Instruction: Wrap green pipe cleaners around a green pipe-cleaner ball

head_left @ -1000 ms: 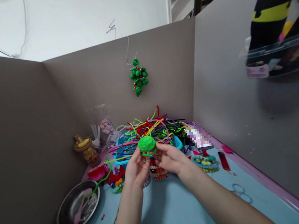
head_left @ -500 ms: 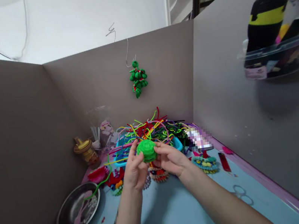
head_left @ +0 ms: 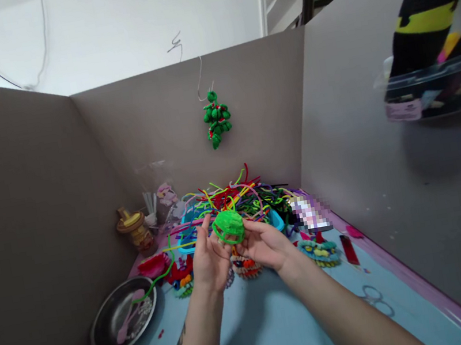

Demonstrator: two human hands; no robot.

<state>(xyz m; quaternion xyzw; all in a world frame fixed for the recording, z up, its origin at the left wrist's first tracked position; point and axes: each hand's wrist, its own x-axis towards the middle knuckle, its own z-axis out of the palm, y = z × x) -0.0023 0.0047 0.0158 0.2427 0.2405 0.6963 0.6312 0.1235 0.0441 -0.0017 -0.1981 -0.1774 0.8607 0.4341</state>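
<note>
A bright green coiled pipe-cleaner piece (head_left: 227, 223), shaped like a small hollow dome, is held up between my hands above the middle of the table. Its open rim tilts toward me. My left hand (head_left: 209, 257) supports it from the left, with the index finger pointing up and other fingertips under the rim. On the right side, my right hand (head_left: 267, 242) pinches it; part of that grip is hidden. Just behind the piece lies a heap of coloured pipe cleaners (head_left: 245, 193) in a blue basket (head_left: 277, 221).
Finished pipe-cleaner figures (head_left: 319, 251) line the table behind my hands. A metal bowl (head_left: 101, 333) with a pink spoon stands left, scissors (head_left: 375, 300) lie right. A green tree ornament (head_left: 217, 117) hangs on the back partition; a clear bin (head_left: 432, 94) is on the right one.
The green piece has been tipped, so its hollow underside and rim now show where its stacked side showed before. My left fingers have shifted lower around it. The view has moved slightly.
</note>
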